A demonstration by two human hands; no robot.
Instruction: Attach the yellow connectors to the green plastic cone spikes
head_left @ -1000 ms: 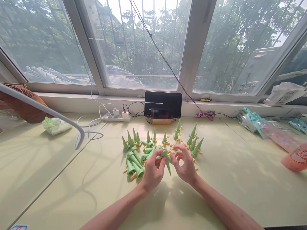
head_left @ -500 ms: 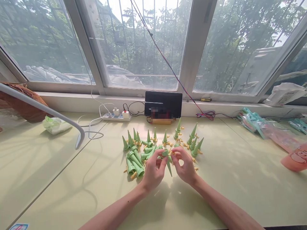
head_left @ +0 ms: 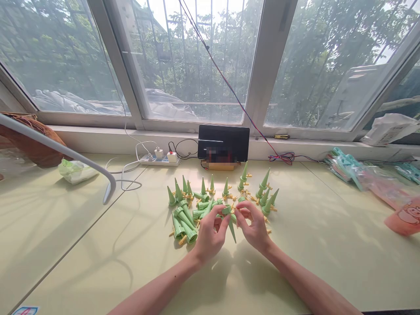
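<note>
My left hand point(head_left: 211, 229) pinches a green plastic watering spike point(head_left: 226, 210) by its round open collar. A green tapered point point(head_left: 232, 231) slants down between my hands; whether it belongs to the held piece I cannot tell. My right hand point(head_left: 252, 223) is closed at the collar's side, fingertips pinching a small yellow valve point(head_left: 233, 211) that they mostly hide. To the left lies a pile of green watering spikes point(head_left: 187, 225), several with yellow valves. More spikes point(head_left: 269, 202) stand upright, points up, behind and to the right.
A dark screen point(head_left: 223, 143) on a small stand is at the back by the window. Left of it lie a power strip point(head_left: 157, 161) and cables. A grey curved bar point(head_left: 65, 148) crosses the left side. Bagged teal items point(head_left: 348, 168) and a pink cup point(head_left: 404, 216) are at right.
My right fingers have shifted slightly at the yellow valve, and the held collar has turned or moved a little. Everything else stays where it was.
</note>
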